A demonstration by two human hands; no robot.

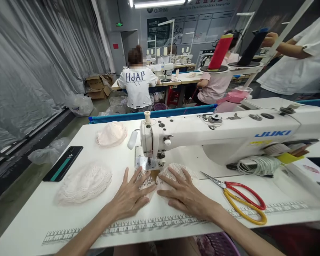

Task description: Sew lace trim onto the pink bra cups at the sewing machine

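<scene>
Both my hands lie flat, fingers spread, in front of the white sewing machine [186, 131]. Under the fingers of my left hand [130, 197] is a small piece of pale lace fabric [146, 181], close to the presser foot [149, 163]. My right hand [186, 195] rests on another pale lace piece [180, 170], just right of the needle area. A narrow brownish gap shows between the two pieces. To the right of my right hand lie scissors [242, 201] with one red and one yellow handle, blades pointing toward the machine.
A lace stack [85, 183] and a peach stack [112, 134] lie left, beside a black phone [63, 163]. Ruler markings [149, 224] run along the table's front. Coiled cord [258, 165] sits under the machine arm. Red [220, 53] and black thread cones stand behind; co-workers sit and stand beyond.
</scene>
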